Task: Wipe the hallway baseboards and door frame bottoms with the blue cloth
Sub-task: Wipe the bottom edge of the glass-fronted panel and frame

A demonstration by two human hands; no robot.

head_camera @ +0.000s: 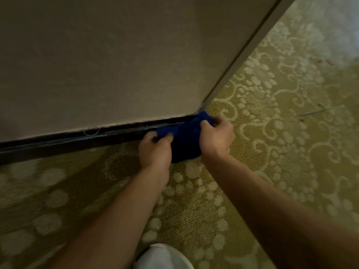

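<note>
- Cloth (184, 138) sits at the corner, on the dark baseboard (77, 139), where the wall (97, 65) ends.
- Left hand (155, 147) pinches the cloth's left edge, fingers curled on it.
- Right hand (217, 133) grips the right end, fingers curled on it too.
- Both hands should press the cloth flat on the board so it rubs, not just slides.
- It looks best to pull it slowly left along the board, since dust shows there.
- The bottom of the cloth hangs down to the carpet (252, 162); lifting it a bit keeps it clean.
- The corner edge needs a rub too.
</note>
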